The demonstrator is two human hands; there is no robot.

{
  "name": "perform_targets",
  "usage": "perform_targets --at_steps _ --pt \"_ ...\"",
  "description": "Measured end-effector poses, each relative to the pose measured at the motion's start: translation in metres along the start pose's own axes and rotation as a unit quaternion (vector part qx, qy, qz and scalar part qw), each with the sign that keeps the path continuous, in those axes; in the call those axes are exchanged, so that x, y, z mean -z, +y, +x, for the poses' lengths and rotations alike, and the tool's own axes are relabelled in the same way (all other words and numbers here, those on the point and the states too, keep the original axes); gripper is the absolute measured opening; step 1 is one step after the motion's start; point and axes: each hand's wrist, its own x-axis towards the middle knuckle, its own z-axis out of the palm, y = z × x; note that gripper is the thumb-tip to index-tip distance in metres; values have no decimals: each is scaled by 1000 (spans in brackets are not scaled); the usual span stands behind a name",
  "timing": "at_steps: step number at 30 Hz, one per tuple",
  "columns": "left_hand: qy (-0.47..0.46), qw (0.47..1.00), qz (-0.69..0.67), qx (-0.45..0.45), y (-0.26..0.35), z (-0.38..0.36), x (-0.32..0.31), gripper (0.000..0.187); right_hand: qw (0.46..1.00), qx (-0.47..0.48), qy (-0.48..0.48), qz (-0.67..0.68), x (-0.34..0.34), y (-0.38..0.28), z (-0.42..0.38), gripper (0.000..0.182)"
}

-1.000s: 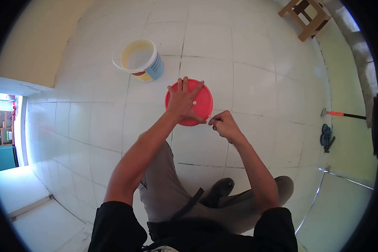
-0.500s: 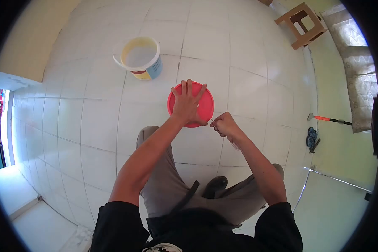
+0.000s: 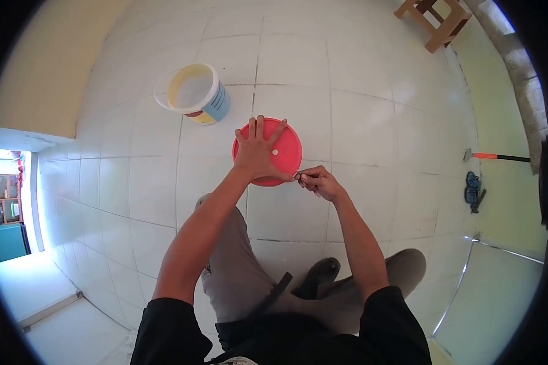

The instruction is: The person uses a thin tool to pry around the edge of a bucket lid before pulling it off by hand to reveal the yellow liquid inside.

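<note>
A round red plastic lid-like disc (image 3: pixel 289 143) lies in front of me, with a small whitish spot near its middle. My left hand (image 3: pixel 256 152) rests flat across it, fingers spread toward its far rim and thumb along the near rim. At the lower right rim, my right hand (image 3: pixel 319 182) is closed in a pinch on a thin, metal-looking piece (image 3: pixel 298 174). The tip of that piece is at the disc's edge, by my left thumb. Most of it is hidden by my fingers, so its kind does not show.
A white bucket (image 3: pixel 220 104) with a blue and yellow label stands beyond the disc to the left. A brown stool (image 3: pixel 444 24) is at the far right. By the right wall are an orange-and-black handled tool (image 3: pixel 487 156) and dark blue footwear (image 3: pixel 472 188).
My right hand has turned and drawn its fingertips closer to the disc's rim and my left thumb. My left hand stays spread on the disc. The camera view has shifted slightly.
</note>
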Motion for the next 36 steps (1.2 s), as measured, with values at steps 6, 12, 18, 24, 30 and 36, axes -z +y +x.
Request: perform_targets --at_steps 6,12,18,24,30,36 --pt "21 1000 9 -9 -3 3 -13 157 993 91 -49 53 10 29 30 20" --pt "28 999 2 19 7 8 -5 153 998 9 53 -37 -21 -31 -6 17" --pt "-18 999 2 42 10 6 0 146 971 -6 130 -202 -55 -62 -17 19" --pt "-15 999 -26 34 5 5 1 142 927 -55 193 -318 -77 -79 -16 19" --pt "-6 998 -54 42 4 1 4 143 874 -82 242 -413 -95 -82 -12 20" --pt "-33 995 -60 70 7 -2 18 142 833 -110 298 -453 -94 -82 1 19"
